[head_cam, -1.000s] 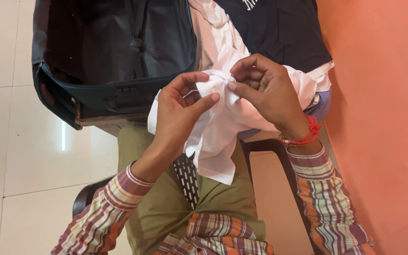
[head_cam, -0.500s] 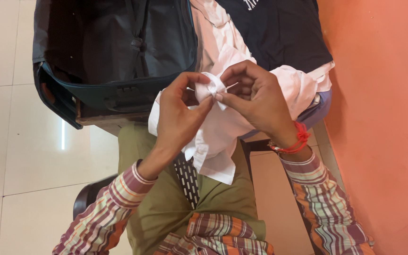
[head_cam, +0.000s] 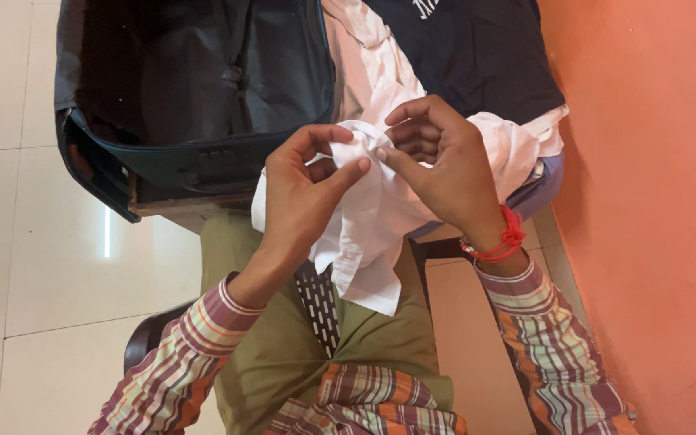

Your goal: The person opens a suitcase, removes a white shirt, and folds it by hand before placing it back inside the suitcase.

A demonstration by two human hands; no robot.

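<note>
both hands have drawn closer: left hand point(head_cam: 304, 189) and right hand point(head_cam: 443, 165) now pinch the white shirt point(head_cam: 380, 217) bunched between them, open suitcase point(head_cam: 195, 89) beyond.

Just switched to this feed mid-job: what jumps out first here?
Dead centre, the left hand and right hand pinch a bunched part of a white shirt, which drapes down over the person's olive trousers. Behind the hands at upper left lies an open dark suitcase. A red thread bracelet on the right wrist stands out, with an orange wall filling the right side.
</note>
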